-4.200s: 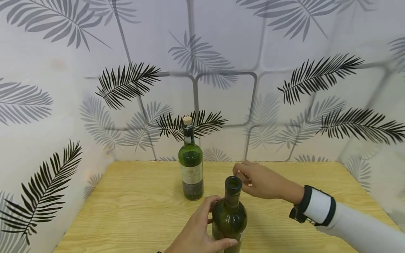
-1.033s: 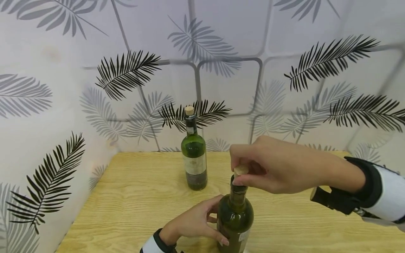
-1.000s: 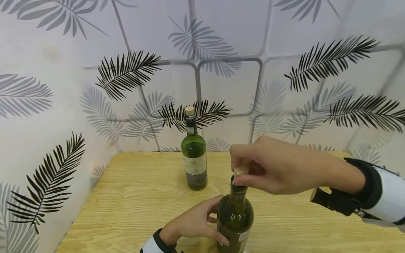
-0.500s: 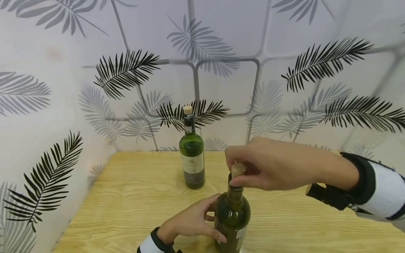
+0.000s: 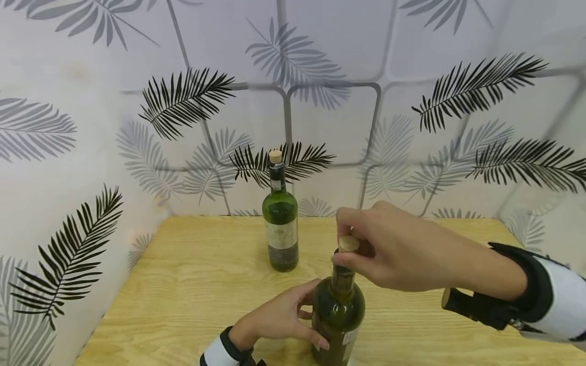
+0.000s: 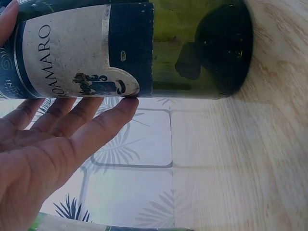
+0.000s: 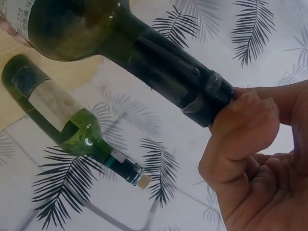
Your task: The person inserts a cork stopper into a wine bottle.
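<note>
A dark green wine bottle (image 5: pixel 339 307) stands upright on the wooden table near its front. Thumb and fingers of my left hand (image 5: pixel 281 315) hold its body from the left side. In the left wrist view, a pale and blue label (image 6: pixel 72 53) shows on the bottle, with the fingers against its side. My right hand (image 5: pixel 403 249) pinches a cork (image 5: pixel 349 243) at the bottle's mouth. The right wrist view shows the fingers at the tip of the neck (image 7: pixel 178 72), where they hide the cork. How deep the cork sits cannot be told.
Farther back stands a second green wine bottle (image 5: pixel 281 229), upright, with a cork (image 5: pixel 275 156) in its mouth. The wooden table (image 5: pixel 197 284) ends at a wall (image 5: pixel 329 122) with a leaf pattern. Both wrists carry dark straps.
About four seconds ago the bottle's mouth was bare and my right hand was behind it; now that hand pinches a cork there. Over the last second both hands have barely moved.
</note>
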Motion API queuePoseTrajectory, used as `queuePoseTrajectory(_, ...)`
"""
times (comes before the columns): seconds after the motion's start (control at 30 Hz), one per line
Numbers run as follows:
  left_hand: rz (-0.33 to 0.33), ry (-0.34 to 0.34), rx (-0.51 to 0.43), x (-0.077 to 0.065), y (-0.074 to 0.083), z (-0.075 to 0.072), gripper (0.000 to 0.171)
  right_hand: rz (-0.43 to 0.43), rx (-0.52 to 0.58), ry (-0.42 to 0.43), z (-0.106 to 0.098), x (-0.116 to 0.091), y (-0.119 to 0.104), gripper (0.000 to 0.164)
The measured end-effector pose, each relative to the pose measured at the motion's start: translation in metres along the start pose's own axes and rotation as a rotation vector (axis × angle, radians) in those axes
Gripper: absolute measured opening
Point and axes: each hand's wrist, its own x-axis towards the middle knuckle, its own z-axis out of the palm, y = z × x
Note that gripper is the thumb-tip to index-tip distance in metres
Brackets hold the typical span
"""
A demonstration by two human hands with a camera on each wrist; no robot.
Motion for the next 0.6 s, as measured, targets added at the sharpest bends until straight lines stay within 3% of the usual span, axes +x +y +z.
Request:
queuePoseTrajectory(0.17, -0.01, 0.022, 0.031, -0.002, 0.002, 0.0, 0.073, 0.058, 0.058, 0.04, 0.009, -0.009, 0.002, 0.018)
queuePoseTrajectory(0.37, 0.005, 0.081, 0.091, 0.0, -0.002, 0.005, 0.073, 0.264, 0.129, 0.113, 0.057, -0.039, 0.015, 0.059)
queuePoseTrajectory(0.5, 0.038, 0.168, 0.171, 0.003, -0.006, 0.01, 0.075, 0.36, 0.327, 0.221, 0.097, -0.052, 0.023, 0.073)
queuePoseTrajectory(0.6, 0.049, 0.255, 0.208, 0.006, -0.009, 0.015, 0.077, 0.387, 0.422, 0.315, 0.118, -0.052, 0.024, 0.073)
